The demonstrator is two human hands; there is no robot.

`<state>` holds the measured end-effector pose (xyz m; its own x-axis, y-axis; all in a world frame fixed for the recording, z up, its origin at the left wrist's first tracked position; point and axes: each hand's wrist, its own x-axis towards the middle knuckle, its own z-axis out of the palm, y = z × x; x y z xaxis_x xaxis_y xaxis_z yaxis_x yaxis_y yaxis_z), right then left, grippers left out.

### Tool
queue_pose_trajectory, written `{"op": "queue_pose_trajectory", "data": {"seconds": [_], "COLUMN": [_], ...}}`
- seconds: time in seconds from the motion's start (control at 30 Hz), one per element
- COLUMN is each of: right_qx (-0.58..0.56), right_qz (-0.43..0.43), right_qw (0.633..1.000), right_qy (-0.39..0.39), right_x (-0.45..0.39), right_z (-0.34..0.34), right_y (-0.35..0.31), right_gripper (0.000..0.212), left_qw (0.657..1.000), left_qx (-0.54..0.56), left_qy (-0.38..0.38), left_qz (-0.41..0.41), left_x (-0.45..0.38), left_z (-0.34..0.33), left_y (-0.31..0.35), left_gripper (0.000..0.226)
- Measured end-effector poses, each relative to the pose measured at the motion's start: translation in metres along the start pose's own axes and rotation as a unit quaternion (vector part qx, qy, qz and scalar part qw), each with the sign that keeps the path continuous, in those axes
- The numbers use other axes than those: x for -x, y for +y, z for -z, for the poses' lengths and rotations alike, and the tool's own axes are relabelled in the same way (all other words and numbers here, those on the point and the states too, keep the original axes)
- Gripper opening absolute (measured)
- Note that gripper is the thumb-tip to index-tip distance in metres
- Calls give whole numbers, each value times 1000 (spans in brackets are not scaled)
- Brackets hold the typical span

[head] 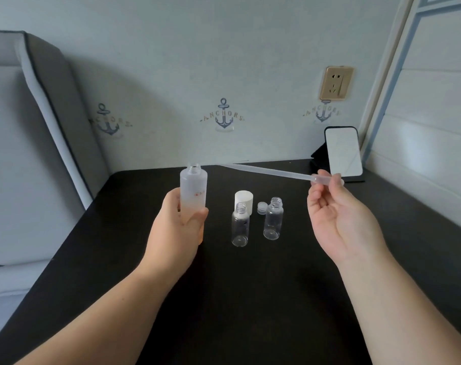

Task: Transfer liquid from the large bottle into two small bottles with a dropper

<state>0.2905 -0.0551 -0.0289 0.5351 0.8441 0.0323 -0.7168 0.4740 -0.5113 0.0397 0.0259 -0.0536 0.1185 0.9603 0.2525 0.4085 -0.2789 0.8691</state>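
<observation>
Two small bottles (255,222) stand uncapped on dark bench (250,299), apart, between hands. Left hand (176,227) grasps large bottle (193,191) upright, neck open, above bench. Right hand (337,214) pinches dropper (271,173) bulb; tip points left, near large bottle's mouth. White cap (244,197) behind left small bottle; small clear cap (262,207) between them.

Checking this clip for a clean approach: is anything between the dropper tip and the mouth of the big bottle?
Nothing visible. The frosted large bottle, gripped by the left hand, has its cap off and its mouth is open. The clear plastic dropper, pinched by the right hand, points its tip toward that mouth with only open air between them.
</observation>
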Motion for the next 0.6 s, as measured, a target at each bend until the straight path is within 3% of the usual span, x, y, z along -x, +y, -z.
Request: {"op": "queue_pose_trajectory", "data": {"seconds": [0.17,0.33,0.6], "right_qx": [34,76,117], "right_qz": [34,66,92], "right_qw": [998,994,988], "right_qy": [-33,-53,-31], "right_x": [2,2,5], "right_z": [0,-1,-8], "right_y": [-1,1,8], "right_gripper": [20,20,18], "left_qw": [1000,999,998], "left_qx": [7,21,5], "left_qy": [-11,-16,-28], "left_qz": [-21,-48,-56], "left_x": [3,-2,0], "left_z": [3,0,0], "left_y": [-3,-14,-15], "left_gripper": [51,41,46]}}
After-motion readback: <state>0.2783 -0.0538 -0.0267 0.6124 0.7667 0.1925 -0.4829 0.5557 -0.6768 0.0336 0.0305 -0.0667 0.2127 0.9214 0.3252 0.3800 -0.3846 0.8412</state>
